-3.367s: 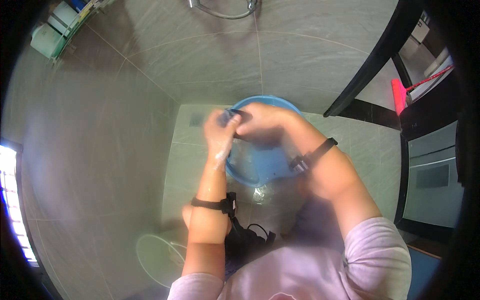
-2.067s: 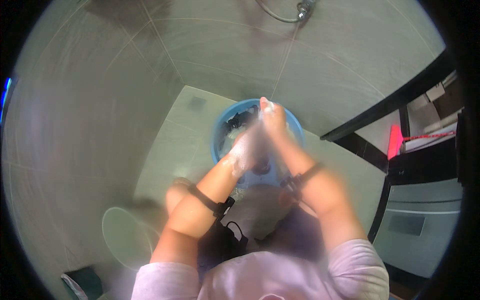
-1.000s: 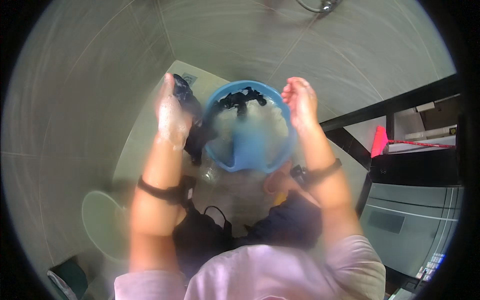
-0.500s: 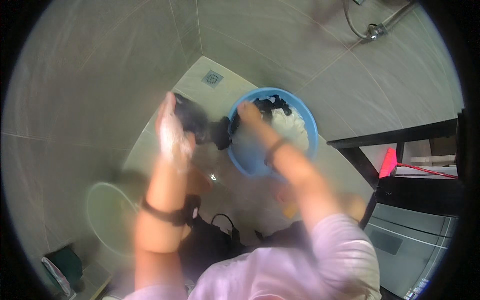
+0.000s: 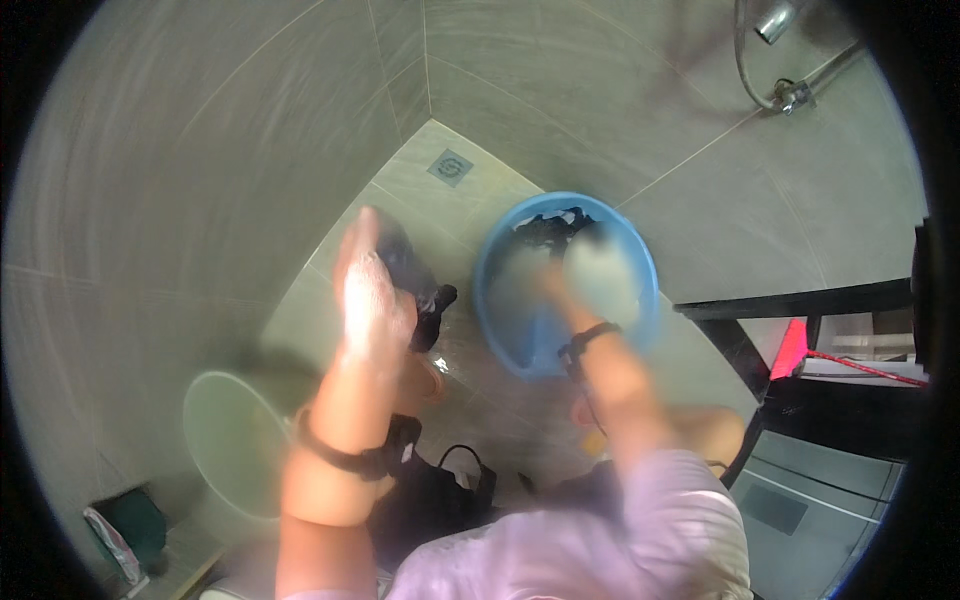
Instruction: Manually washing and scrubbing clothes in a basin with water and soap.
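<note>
My left hand (image 5: pixel 368 285) is raised to the left of a blue basin (image 5: pixel 500 300) and grips a wet dark garment (image 5: pixel 415 285) that hangs from it. My right hand (image 5: pixel 585 262) reaches into the basin, blurred and covered in white foam; whether it holds anything is unclear. More dark laundry (image 5: pixel 550 228) lies in suds at the basin's far side. Both wrists wear dark bands.
A pale green basin (image 5: pixel 225 440) stands on the tiled floor at the lower left. A floor drain (image 5: pixel 450 167) sits in the corner beyond. A shower hose and fitting (image 5: pixel 775 60) hang on the wall at upper right. A dark frame (image 5: pixel 800 300) stands at right.
My left hand has kept the dark garment raised beside the blue basin. My right hand has gone deeper into the suds, and the view has swung left.
</note>
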Available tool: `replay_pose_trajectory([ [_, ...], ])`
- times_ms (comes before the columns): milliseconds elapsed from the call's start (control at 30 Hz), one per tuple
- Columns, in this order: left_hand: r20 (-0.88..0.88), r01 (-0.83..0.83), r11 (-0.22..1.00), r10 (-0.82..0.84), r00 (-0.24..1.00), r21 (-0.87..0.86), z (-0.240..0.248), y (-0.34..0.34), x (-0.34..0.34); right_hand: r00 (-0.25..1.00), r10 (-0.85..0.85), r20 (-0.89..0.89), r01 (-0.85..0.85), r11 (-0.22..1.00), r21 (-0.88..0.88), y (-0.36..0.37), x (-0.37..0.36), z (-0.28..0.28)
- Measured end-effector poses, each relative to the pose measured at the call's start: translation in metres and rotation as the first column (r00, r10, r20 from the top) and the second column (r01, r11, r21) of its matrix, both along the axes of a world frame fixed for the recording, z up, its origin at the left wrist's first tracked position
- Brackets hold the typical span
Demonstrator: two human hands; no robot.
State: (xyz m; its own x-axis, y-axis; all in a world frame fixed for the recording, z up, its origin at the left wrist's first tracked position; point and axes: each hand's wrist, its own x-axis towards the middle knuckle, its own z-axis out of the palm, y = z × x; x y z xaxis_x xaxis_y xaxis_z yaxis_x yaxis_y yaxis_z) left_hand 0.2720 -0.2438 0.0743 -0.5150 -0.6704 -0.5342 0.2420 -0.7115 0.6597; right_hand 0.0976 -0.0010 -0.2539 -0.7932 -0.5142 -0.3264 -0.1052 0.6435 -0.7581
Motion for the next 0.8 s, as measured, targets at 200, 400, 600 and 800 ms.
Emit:
replay_pose_trajectory([
  [200,-0.039,0.022,0.998,-0.025,0.999,-0.065,0.028,0.011,0.009,0.934,-0.259,0.247,0.328,0.897,-0.296,0.034,0.023,0.226],
  [400,-0.173,0.077,0.993,-0.093,0.980,-0.092,0.038,0.040,0.006,0.778,-0.268,0.569,0.611,0.536,-0.583,0.094,0.048,0.336],
  [600,-0.204,0.008,0.999,-0.018,0.979,-0.051,0.046,0.060,-0.001,0.842,-0.222,0.492,0.523,0.565,-0.638,0.121,0.087,0.318],
  [800,-0.088,0.053,0.996,-0.059,0.994,-0.072,0.050,0.088,-0.006,0.934,-0.304,0.190,0.313,0.949,-0.020,0.157,0.126,0.215],
])
